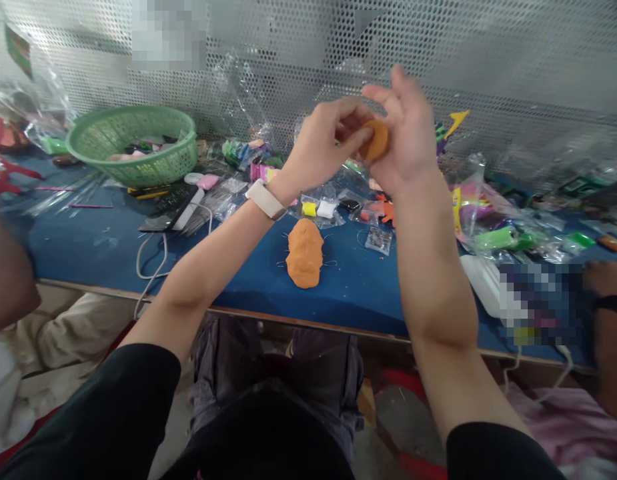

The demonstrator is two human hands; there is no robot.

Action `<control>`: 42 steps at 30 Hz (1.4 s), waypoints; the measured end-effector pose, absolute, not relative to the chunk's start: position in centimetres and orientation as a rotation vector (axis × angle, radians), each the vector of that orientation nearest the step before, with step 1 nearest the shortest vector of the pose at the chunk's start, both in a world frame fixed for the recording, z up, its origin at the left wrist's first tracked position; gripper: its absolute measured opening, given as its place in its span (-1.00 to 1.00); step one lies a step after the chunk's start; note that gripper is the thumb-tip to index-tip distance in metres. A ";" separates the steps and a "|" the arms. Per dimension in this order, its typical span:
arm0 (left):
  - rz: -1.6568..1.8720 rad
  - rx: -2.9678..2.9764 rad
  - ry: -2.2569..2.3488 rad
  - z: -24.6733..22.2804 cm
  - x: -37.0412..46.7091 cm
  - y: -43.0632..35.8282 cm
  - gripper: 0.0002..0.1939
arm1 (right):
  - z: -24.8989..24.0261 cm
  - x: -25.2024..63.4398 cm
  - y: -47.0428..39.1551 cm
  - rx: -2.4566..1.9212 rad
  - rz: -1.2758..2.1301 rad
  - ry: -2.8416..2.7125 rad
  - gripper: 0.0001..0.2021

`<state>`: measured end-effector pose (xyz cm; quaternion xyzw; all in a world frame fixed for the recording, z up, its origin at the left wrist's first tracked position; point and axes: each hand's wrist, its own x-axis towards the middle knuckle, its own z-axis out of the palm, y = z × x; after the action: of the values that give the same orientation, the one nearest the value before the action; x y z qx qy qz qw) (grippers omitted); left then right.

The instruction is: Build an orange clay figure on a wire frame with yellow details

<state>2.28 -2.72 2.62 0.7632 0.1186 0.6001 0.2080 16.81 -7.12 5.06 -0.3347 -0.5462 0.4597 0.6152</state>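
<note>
A flat, roundish piece of orange clay point(375, 141) is raised above the table between my two hands. My left hand point(331, 137), with a pale band on its wrist, pinches the piece's left side between thumb and fingers. The palm of my right hand point(405, 127) is against or just behind the piece; its fingers are spread upward and slightly blurred. Below them on the blue table lies a lumpy, elongated orange clay body point(305, 253) with thin wires sticking out on both sides.
A green basket point(133, 168) stands at the back left, near a phone point(171, 208) and a white cable. Small clay packets point(318, 209) lie behind the clay body. Plastic bags and green clay point(495, 238) are at the right. Other people's arms show at both sides.
</note>
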 end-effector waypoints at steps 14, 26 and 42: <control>1.704 1.978 0.496 4.9 0.0 -1.9 -0.40 | 5.4 18.3 -5.7 -0.760 0.653 -1.634 -0.47; 1.750 2.000 0.408 4.5 -0.2 -1.6 -0.39 | 3.7 16.1 -5.0 -0.688 0.539 -1.405 -0.44; 1.571 2.053 0.330 4.3 -0.8 -3.0 -0.38 | 3.1 14.8 -17.3 -0.764 0.725 -1.539 -0.39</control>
<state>-0.75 -3.01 4.32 0.7598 0.1220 0.5813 0.2644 14.83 -17.26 3.13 -0.3292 -0.6626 0.3122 0.5960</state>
